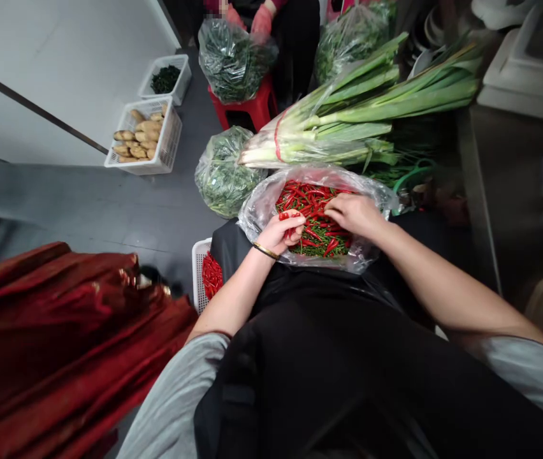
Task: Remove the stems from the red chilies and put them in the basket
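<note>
An open clear plastic bag (258,203) rests on my lap, filled with red chili peppers (331,245) that have green stems. My left hand (283,231) is curled around a few red chilies above the bag's left part. At the right, my right hand (355,213) reaches into the bag with its fingertips pinched together at the chilies; what exactly lies between them is hidden. Beside my left thigh, a white basket (198,271) contains loose red chilies (211,275).
Leeks (338,121) tied with a red band lie beyond the bag. Bagged greens (226,172) sit on the floor, and another bag of greens (233,60) is on a red stool (247,108) before a co-worker in pink gloves. A white crate (169,143) of root vegetables stands left; red cloth (61,357) hangs nearby.
</note>
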Motion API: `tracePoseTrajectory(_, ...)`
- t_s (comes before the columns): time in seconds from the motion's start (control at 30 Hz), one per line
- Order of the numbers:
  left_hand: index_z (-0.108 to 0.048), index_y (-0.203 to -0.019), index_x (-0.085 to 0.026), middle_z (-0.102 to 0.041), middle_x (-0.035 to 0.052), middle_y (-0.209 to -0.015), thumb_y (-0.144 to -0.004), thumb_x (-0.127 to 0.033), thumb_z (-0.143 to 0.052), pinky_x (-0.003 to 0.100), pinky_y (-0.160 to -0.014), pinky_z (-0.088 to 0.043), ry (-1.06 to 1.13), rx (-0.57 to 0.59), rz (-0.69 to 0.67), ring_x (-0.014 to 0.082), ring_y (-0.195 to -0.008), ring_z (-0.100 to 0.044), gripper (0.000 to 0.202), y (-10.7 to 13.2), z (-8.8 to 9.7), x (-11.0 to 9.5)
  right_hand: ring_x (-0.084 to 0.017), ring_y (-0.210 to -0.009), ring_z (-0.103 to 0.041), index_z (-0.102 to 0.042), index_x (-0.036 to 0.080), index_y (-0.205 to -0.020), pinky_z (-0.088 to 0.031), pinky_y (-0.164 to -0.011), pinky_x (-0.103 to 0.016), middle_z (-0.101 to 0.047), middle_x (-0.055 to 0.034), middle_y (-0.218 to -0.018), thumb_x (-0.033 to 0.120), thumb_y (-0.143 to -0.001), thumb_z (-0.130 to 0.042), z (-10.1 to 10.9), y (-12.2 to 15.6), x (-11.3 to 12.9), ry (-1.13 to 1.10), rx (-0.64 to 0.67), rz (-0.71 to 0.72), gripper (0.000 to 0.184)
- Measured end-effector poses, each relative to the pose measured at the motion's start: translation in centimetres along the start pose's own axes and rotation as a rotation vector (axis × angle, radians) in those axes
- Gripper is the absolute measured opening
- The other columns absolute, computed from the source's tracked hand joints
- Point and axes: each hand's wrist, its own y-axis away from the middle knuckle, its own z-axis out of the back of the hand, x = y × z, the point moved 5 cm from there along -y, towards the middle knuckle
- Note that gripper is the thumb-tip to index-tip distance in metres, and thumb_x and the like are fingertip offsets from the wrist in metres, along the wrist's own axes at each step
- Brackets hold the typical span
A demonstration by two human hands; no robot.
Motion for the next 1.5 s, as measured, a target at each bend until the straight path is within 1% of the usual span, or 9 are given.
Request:
tracePoseTrajectory(0.2, -0.054, -0.074, -0.013, -0.047, -0.0057, -0.054, -0.059, -0.043, -0.08, 0.015, -0.036, -0.013, 0.016, -0.114, 0.045, 0.0009, -0.039, -0.035, 0.043, -1.3, -2.0, 2.7, -0.023, -0.085, -0.061, -0.068, 0.021, -0.097, -0.045, -0.078, -0.036, -0.067, -0.0102, -0.089, 0.043, -0.091, -0.045, 2.7, 3.7, 3.0, -0.348, -0.168, 0.037, 0.032)
tracePoseTrajectory(0.4, -0.051, -0.063, -0.013, -0.042, -0.0079, -0.047, -0.056, -0.043, -0.081, 0.018, -0.039, -0.018, -0.414, -0.077, 0.016, 0.0014, -0.04, -0.032, 0.043, 1.1, -1.6, 2.5, -0.013, -0.054, -0.051, -0.059, 0.02, -0.081, -0.04, -0.055, -0.027, -0.056, 0.0007, -0.061, 0.05, -0.086, -0.051, -0.2, 5.9, 3.4, -0.817, 0.027, -0.103, 0.031)
tracePoseTrajectory(0.6, -0.053, -0.062, -0.012, -0.045, -0.0065, -0.05, -0.055, -0.038, -0.081, 0.018, -0.044, -0.026, -0.536, 0.035, 0.02, 0.0021, -0.044, -0.036, 0.039, 3.4, -1.8, 3.1, -0.011, -0.053, -0.049, -0.056, 0.018, -0.068, -0.038, -0.056, -0.024, -0.052, 0.0022, -0.056, 0.051, -0.093, -0.036, -1.0, 6.2, 5.0, -0.844, 0.352, 0.108, 0.045)
tracePoseTrajectory(0.77, -0.052, -0.063, -0.013, -0.053, -0.0005, -0.055, -0.059, -0.044, -0.074, 0.02, -0.04, -0.032, -0.048, 0.224, -0.007, 0.0076, -0.041, -0.046, 0.038, 2.9, -1.4, 2.9, -0.018, -0.081, -0.061, -0.067, 0.022, -0.109, -0.042, -0.065, -0.027, -0.066, -0.0078, -0.097, 0.044, -0.092, -0.044, -1.1, 3.3, 0.9, -0.353, 0.099, 0.072, 0.036)
tracePoseTrajectory(0.9, -0.055, -0.077, -0.015, -0.059, 0.002, -0.065, -0.059, -0.039, -0.073, 0.028, -0.05, -0.047, 0.117, 0.242, 0.027, 0.0158, -0.055, -0.059, 0.035, 2.8, -1.1, 3.0, -0.02, -0.083, -0.062, -0.072, 0.025, -0.103, -0.041, -0.061, -0.027, -0.067, -0.0081, -0.104, 0.034, -0.089, -0.049, -2.5, 0.6, -1.4, 0.017, 0.105, 0.025, 0.028)
tracePoseTrajectory(1.07, -0.055, -0.082, -0.016, -0.042, -0.0083, -0.052, -0.062, -0.035, -0.078, 0.017, -0.041, -0.032, 0.03, 0.037, -0.085, 0.003, -0.04, -0.034, 0.036, 1.9, -0.9, 1.9, -0.018, -0.071, -0.062, -0.071, 0.021, -0.084, -0.047, -0.062, -0.03, -0.071, -0.006, -0.084, 0.039, -0.085, -0.056, 1.3, 0.3, -2.2, -0.506, -0.145, -0.09, 0.024)
tracePoseTrajectory(1.23, -0.061, -0.088, -0.012, -0.045, -0.0073, -0.056, -0.054, -0.027, -0.085, 0.015, -0.037, -0.02, -0.216, -0.01, -0.049, 0.0004, -0.04, -0.033, 0.044, -0.5, -2.2, 0.9, -0.009, -0.044, -0.05, -0.064, 0.017, -0.076, -0.038, -0.041, -0.022, -0.066, -0.0025, -0.064, 0.048, -0.071, -0.072, 2.4, 1.3, -0.5, -1.211, 0.026, -0.247, 0.032)
tracePoseTrajectory(1.37, -0.058, -0.076, -0.01, -0.036, -0.0074, -0.055, -0.068, -0.034, -0.076, 0.013, -0.035, -0.014, 0.098, 0.144, 0.153, -0.0004, -0.04, -0.024, 0.031, -0.1, -3.7, 1.9, -0.006, -0.04, -0.044, -0.061, 0.017, -0.072, -0.033, -0.036, -0.02, -0.063, -0.001, -0.06, 0.046, -0.065, -0.077, 1.4, 1.9, -0.6, -1.463, -0.032, -0.363, 0.034)
tracePoseTrajectory(1.5, -0.056, -0.075, -0.011, -0.03, -0.0058, -0.055, -0.085, -0.034, -0.058, 0.013, -0.034, -0.012, 0.382, 0.003, 0.146, 0.0016, -0.04, -0.022, 0.025, 1.4, -3.4, 1.6, -0.01, -0.051, -0.053, -0.057, 0.019, -0.072, -0.043, -0.046, -0.023, -0.064, -0.0025, -0.067, 0.046, -0.073, -0.071, 2.1, 2.9, -0.3, -1.425, -0.128, -0.31, 0.03)
